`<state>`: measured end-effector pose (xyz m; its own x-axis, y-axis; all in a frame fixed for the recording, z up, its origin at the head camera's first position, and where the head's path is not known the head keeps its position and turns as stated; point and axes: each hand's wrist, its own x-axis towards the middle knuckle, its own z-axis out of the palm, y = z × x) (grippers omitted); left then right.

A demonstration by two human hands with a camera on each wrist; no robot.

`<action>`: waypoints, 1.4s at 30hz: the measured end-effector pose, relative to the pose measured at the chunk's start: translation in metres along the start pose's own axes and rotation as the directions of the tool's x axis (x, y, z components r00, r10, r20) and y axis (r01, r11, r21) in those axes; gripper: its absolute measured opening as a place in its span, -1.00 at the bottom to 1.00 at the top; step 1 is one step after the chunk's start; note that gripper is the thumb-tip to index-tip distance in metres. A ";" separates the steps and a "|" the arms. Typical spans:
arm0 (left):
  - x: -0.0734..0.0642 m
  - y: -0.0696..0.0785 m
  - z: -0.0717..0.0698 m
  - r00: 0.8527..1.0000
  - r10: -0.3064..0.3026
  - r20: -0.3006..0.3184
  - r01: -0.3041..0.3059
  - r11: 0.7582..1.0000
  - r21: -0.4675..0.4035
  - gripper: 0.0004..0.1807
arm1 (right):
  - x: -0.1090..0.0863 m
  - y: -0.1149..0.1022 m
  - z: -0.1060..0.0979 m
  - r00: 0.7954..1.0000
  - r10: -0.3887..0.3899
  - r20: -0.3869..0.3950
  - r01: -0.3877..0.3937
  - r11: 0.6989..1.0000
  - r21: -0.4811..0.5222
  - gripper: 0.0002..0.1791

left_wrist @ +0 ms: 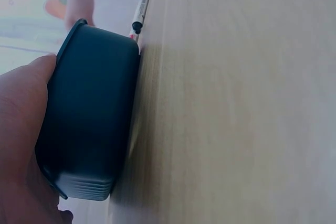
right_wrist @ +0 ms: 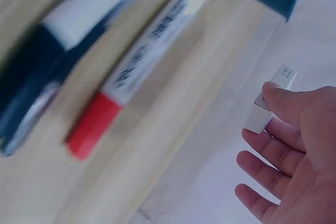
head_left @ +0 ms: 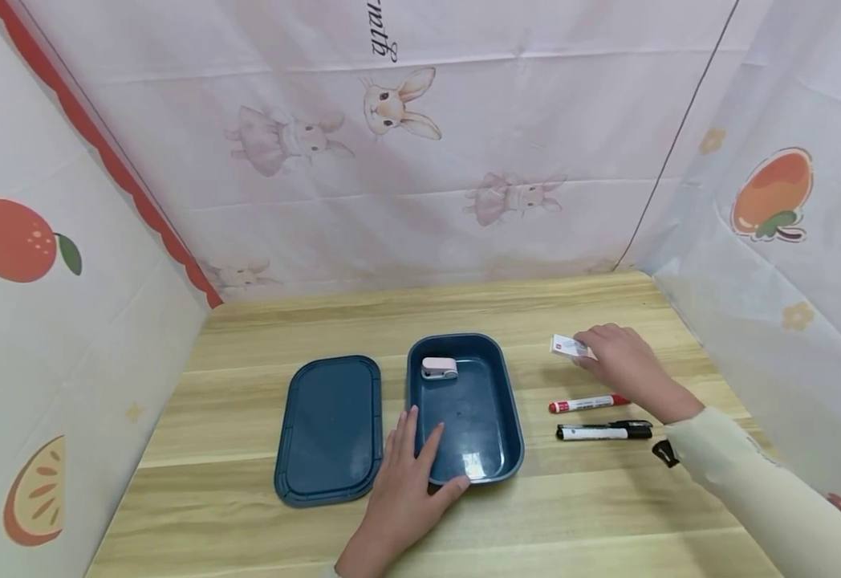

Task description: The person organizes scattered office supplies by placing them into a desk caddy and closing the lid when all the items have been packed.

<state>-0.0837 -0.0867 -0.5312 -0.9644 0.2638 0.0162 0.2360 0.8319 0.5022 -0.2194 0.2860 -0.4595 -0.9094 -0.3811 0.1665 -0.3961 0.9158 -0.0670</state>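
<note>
A dark blue open plastic box (head_left: 513, 425) stands on the table with a small pale pink and white gadget (head_left: 439, 368) inside at its far left. My left hand (head_left: 408, 490) rests on the box's near left corner. Its fingers lie fairly straight along the left side, and the thumb touches the near rim. Right of the box, my right hand (head_left: 623, 360) pinches a small white printed block (head_left: 567, 346) between thumb and index finger, above the table. In the right wrist view the other fingers (right_wrist: 270, 153) are loosely bent, and the block (right_wrist: 270, 98) is partly covered by the thumb.
A matching blue lid (head_left: 330, 429) lies flat left of the box. Below my right hand lie a red and white marker (head_left: 587, 403), a black-capped white marker (head_left: 597, 433) and a black pen (head_left: 619, 424). A small black object (head_left: 665, 453) shows beside the right sleeve. Printed cloth walls enclose the table.
</note>
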 end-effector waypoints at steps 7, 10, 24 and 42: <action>-0.001 -0.001 0.000 1.000 -0.002 -0.003 0.002 1.000 -0.006 -0.08 | 0.022 -0.033 -0.003 0.998 -0.057 -0.019 0.057 0.998 -0.003 -0.55; -0.001 0.000 0.000 1.000 -0.005 -0.002 0.005 1.000 -0.010 -0.07 | 0.031 -0.046 0.001 0.994 -0.102 -0.044 0.102 0.995 0.004 -0.57; -0.002 0.000 -0.003 1.000 -0.001 -0.004 0.001 1.000 0.011 -0.07 | 0.059 -0.096 0.015 0.985 -0.171 -0.034 0.171 0.985 0.025 -0.61; -0.002 -0.001 -0.002 1.000 0.016 -0.009 -0.016 1.000 -0.001 -0.09 | 0.081 -0.121 0.039 0.943 -0.330 -0.048 0.305 0.912 -0.276 -0.70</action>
<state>-0.0822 -0.0889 -0.5300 -0.9614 0.2732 0.0318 0.2517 0.8269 0.5028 -0.2499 0.1392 -0.4762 -0.7206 -0.6553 0.2268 -0.6033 0.7537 0.2609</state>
